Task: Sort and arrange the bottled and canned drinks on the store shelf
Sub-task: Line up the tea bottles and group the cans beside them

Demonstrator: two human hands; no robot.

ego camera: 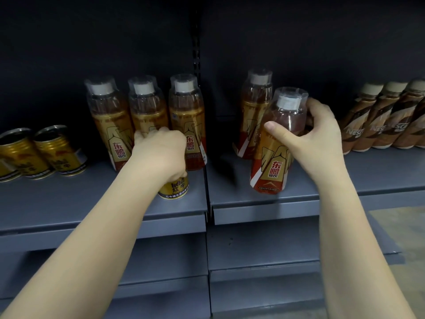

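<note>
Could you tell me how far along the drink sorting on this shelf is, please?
Partly done. Three energy-drink bottles stand in a row, gold cans sit grouped at left, coffee bottles line up at right. In hand: the left hand grips a stray gold can, the right hand a tilted bottle. Left: placing both, plus the lone bottle behind.

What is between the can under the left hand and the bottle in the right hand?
Only bare shelf and the seam between its sections separate the can from the held bottle, head view.

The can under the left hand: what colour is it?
Gold, with dark lettering and a white band at its base; the can shows in the head view, its top covered by the left hand.
</note>
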